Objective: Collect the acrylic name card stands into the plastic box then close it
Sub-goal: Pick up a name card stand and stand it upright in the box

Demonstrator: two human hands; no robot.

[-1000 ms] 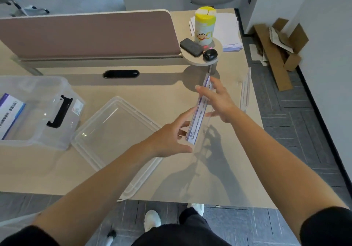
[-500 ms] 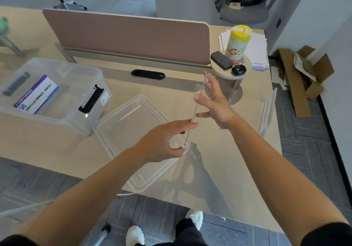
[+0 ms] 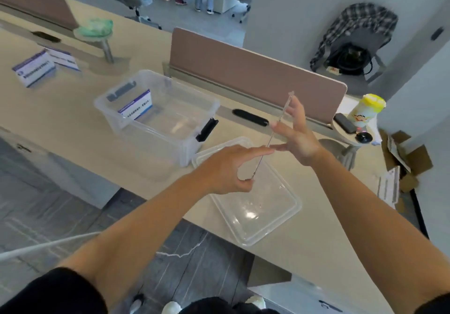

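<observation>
A clear acrylic name card stand [image 3: 280,121] shows edge-on as a thin tilted line between my hands, above the box lid [image 3: 272,218]. My left hand [image 3: 226,167] pinches its lower end between thumb and fingers. My right hand [image 3: 297,136] presses straight, spread fingers against its upper part. The clear plastic box [image 3: 155,133] stands open to the left of the lid, with one card stand [image 3: 135,105] inside. Two more stands [image 3: 34,70] sit at the desk's far left, and another stand [image 3: 388,187] lies by the right edge.
A brown desk divider [image 3: 243,70] runs behind the box. A yellow-lidded canister [image 3: 365,111], a phone and a mouse sit on a round shelf at the right. A chair with a plaid shirt [image 3: 355,34] and cardboard [image 3: 409,160] stand beyond the desk. People stand far back.
My view has swung left, bringing the box and the far-left stands into sight. Both hands carried the stand leftward over the lid, and it now shows edge-on.
</observation>
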